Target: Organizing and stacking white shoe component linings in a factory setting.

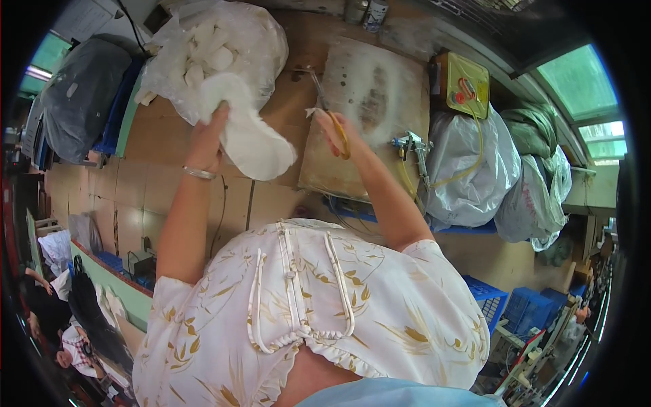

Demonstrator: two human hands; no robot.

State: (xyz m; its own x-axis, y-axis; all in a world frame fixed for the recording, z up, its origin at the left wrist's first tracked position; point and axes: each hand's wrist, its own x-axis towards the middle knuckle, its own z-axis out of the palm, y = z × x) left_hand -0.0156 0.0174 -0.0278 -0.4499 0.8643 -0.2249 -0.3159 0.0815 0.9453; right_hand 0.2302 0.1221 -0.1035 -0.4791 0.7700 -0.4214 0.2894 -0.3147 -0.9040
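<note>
My left hand (211, 136) is closed on a white insole-shaped piece (252, 139), which looks soft and hangs toward me. Its far end lies against a clear plastic bag (268, 51) filled with similar white pieces (207, 51). Over the board to the right, my right hand (333, 133) grips a pair of scissors (319, 88). Their metal blades point away from me, and a yellow handle loop shows below the fingers. A small white scrap (312, 112) sits by those fingers. The insole-shaped piece and the scissors are apart.
A stained board (407, 88) lies on the brown worktop (159, 125). At its right edge rests a spray gun (415, 146) with a yellow hose, near a yellow container (468, 81). Silvery bags (471, 169) stand farther right. A dark covered bundle (85, 95) is at the left.
</note>
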